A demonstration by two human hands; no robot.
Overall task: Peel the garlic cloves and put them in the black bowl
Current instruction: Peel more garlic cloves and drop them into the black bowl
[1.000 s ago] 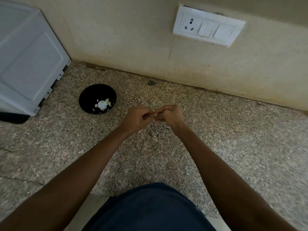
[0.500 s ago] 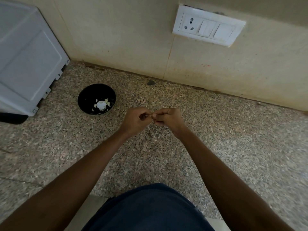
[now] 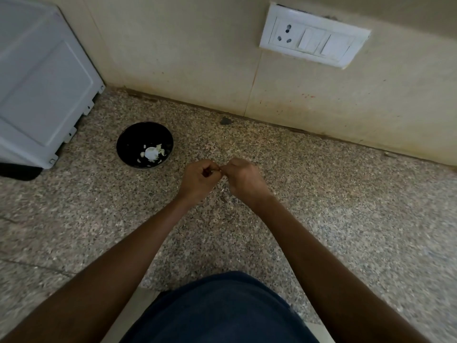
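Both hands [image 3: 223, 177] pinch garlic clove [image 3: 220, 170]

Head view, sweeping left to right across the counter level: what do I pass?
Pale grey appliance casing → round black bowl with white garlic pieces → left hand → right hand, both pinching a small garlic clove between them.

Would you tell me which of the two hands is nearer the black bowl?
The left hand: it sits on the side of the black bowl, while the right hand lies beyond it, farther from the bowl. Their fingertips meet.
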